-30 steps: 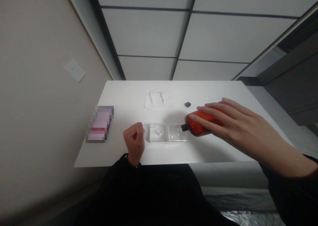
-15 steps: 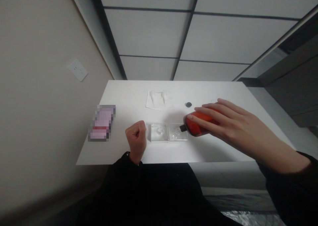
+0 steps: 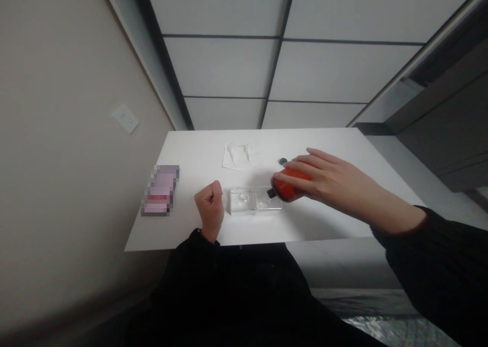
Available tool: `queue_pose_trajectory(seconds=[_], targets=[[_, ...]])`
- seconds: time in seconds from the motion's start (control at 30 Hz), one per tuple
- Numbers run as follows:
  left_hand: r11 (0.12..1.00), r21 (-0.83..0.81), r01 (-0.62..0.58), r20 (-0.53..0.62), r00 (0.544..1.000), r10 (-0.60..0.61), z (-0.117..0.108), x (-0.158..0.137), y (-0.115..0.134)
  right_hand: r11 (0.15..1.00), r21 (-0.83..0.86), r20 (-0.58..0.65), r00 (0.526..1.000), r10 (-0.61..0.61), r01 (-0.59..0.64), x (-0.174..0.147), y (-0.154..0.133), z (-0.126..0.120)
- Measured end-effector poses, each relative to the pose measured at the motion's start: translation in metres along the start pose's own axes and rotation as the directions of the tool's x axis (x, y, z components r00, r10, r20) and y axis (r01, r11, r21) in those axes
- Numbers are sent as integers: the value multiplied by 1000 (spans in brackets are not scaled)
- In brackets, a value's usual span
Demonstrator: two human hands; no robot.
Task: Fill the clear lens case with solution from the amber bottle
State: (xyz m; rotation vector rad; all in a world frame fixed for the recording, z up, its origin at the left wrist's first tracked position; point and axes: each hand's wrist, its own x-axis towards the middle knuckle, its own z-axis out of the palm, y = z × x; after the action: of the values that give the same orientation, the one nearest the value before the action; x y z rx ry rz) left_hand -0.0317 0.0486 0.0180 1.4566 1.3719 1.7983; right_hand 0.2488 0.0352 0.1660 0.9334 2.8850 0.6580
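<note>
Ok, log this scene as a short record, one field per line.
left hand: closed fist resting on the white table, holding nothing visible
right hand: grips an orange bottle, tipped sideways
bottle nozzle: dark tip over the right well of the clear two-well case
behind the case: white tissue, small dark cap
left edge of table: blurred pink-and-red pack
wall: white socket
</note>
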Motion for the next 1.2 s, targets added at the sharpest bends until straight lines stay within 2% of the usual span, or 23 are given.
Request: queue_pose_trajectory(seconds=[0.23, 0.57, 0.87, 1.2], targets=[[999, 1, 32, -23, 999, -32, 3, 2, 3, 998, -56, 5, 1000, -15, 15, 10, -1, -9], [999, 4, 45, -21, 999, -45, 3, 5, 2, 992, -123, 122, 992, 19, -3, 30, -11, -32], [998, 36, 58, -25, 998, -57, 4, 6, -2, 983, -185, 137, 991, 9, 17, 44, -18, -35], [996, 64, 62, -23, 998, -61, 4, 6, -1, 984, -178, 239, 971, 28, 16, 62, -26, -45]])
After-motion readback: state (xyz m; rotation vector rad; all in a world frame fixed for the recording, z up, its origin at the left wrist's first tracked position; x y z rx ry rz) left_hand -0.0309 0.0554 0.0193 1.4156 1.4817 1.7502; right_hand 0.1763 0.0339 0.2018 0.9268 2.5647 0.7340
